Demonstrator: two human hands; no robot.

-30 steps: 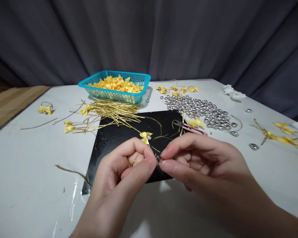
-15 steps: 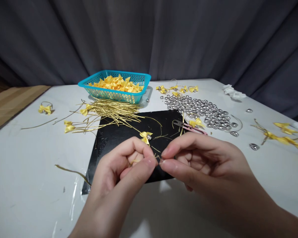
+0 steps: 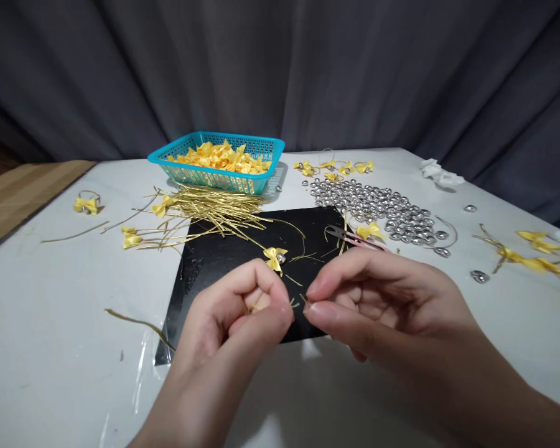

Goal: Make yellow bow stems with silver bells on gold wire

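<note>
My left hand (image 3: 233,339) is closed in a pinch on a gold cord (image 3: 294,303). Its split, frayed ends poke out past the thumb tip, and the rest is mostly hidden in the palm. Opposite it, my right hand (image 3: 387,323) pinches a thin gold strand (image 3: 303,300) between thumb and forefinger. A small gap separates the fingertips. Both hands are above the front of a black mat (image 3: 242,246). Just beyond my left fingers lies a yellow ribbon bow (image 3: 274,257) with a silver heart bead on it.
A blue basket (image 3: 273,163) full of yellow bows stands at the back, with a bundle of gold cords (image 3: 214,208) before it. Right of the mat spread many silver heart beads (image 3: 378,205). Pink-handled snips (image 3: 354,238) lie near my right hand; white tissue (image 3: 441,174) sits far right.
My fingertips have moved slightly apart, and the gap between the cord ends at my left thumb and the strand in my right fingers is wider.
</note>
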